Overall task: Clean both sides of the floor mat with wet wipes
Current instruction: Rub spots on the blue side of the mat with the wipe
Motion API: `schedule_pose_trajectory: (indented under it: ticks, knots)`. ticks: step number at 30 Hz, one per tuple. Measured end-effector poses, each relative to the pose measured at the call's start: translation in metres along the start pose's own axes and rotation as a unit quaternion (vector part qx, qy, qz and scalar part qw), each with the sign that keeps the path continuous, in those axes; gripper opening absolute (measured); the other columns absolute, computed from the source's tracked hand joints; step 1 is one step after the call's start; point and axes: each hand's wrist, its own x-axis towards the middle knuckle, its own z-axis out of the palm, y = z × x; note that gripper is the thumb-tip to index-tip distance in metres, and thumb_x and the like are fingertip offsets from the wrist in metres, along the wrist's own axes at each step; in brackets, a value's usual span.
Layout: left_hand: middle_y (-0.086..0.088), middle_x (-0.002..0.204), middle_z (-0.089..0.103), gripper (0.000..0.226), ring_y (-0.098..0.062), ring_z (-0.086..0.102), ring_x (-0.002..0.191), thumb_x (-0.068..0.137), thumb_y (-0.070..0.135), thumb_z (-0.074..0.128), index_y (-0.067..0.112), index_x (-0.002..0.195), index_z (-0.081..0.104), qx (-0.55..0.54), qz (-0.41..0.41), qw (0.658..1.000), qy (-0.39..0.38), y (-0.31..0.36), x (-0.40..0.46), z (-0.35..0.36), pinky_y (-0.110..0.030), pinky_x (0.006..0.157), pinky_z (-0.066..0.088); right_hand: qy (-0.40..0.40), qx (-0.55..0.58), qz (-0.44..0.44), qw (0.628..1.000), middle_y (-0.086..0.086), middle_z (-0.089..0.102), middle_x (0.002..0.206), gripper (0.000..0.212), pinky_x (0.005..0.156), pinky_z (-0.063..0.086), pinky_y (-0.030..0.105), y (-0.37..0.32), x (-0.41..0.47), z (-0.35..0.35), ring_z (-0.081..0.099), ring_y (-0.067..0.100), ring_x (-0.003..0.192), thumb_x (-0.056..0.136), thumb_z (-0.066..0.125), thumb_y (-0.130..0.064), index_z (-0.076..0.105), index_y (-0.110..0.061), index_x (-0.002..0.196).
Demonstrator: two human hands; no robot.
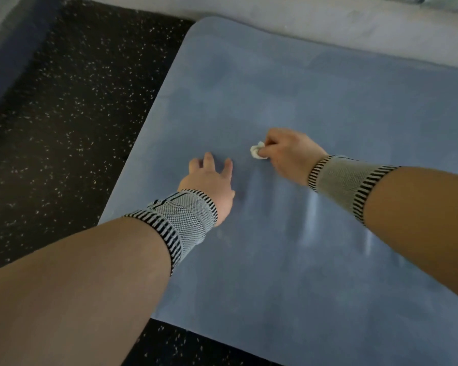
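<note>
A blue floor mat [288, 96] lies flat on the dark floor and fills most of the view. My right hand [288, 154] grips a small crumpled white wet wipe [257, 151] and holds it down on the mat near its middle. My left hand [212, 183] rests on the mat just to the left of the wipe, fingers spread and straight. Pale wet streaks [311, 220] show on the mat below my right wrist. Both wrists wear striped knitted bands.
Black speckled rubber flooring [72, 114] lies left of the mat and along its near edge. A grey wall base [328, 27] runs along the mat's far edge. A bluish ledge [8, 56] rises at the far left.
</note>
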Motion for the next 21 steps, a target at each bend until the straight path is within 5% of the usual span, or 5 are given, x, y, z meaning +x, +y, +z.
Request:
schedule_pose_trajectory:
  ticks: [8, 13, 16, 21]
  knots:
    - [-0.011, 0.159, -0.01, 0.067, -0.034, 0.003, 0.143, 0.102, 0.036, 0.039, 0.027, 0.154, -0.002, -0.03, -0.01, 0.999, -0.029, 0.002, -0.003, -0.008, -0.04, 0.097, 0.045, 0.003, -0.095, 0.008, 0.995, -0.005, 0.05, 0.08, 0.03, 0.073, 0.044, 0.036, -0.019, -0.047, -0.03, 0.05, 0.022, 0.077, 0.091, 0.049, -0.043, 0.045, -0.018, 0.074]
    - [-0.009, 0.156, -0.002, 0.075, -0.033, 0.006, 0.142, 0.097, 0.029, 0.053, 0.029, 0.153, 0.004, -0.034, -0.01, 0.998, -0.056, 0.001, -0.006, -0.019, -0.036, 0.087, 0.049, -0.056, -0.075, 0.027, 0.995, 0.006, 0.05, 0.105, 0.022, 0.081, 0.045, 0.031, -0.018, -0.045, -0.077, 0.054, 0.026, 0.094, 0.091, 0.051, -0.025, 0.061, -0.013, 0.106]
    - [-0.007, 0.153, 0.005, 0.077, -0.033, 0.008, 0.141, 0.094, 0.027, 0.057, 0.031, 0.153, 0.007, -0.033, -0.008, 0.997, -0.068, -0.003, -0.003, -0.024, -0.036, 0.092, 0.047, -0.042, -0.066, -0.036, 0.996, 0.008, 0.052, 0.105, 0.026, 0.086, 0.045, 0.035, -0.025, -0.027, -0.077, 0.053, 0.025, 0.096, 0.094, 0.048, -0.033, 0.063, -0.014, 0.101]
    - [-0.008, 0.155, 0.003, 0.074, -0.034, 0.008, 0.141, 0.096, 0.032, 0.056, 0.032, 0.152, 0.008, -0.026, -0.009, 0.997, -0.066, -0.002, -0.002, -0.027, -0.038, 0.101, 0.045, -0.132, -0.037, -0.151, 0.979, 0.007, 0.056, 0.105, 0.024, 0.086, 0.046, 0.037, -0.045, -0.033, -0.022, 0.051, 0.025, 0.098, 0.095, 0.043, -0.017, 0.061, -0.015, 0.111]
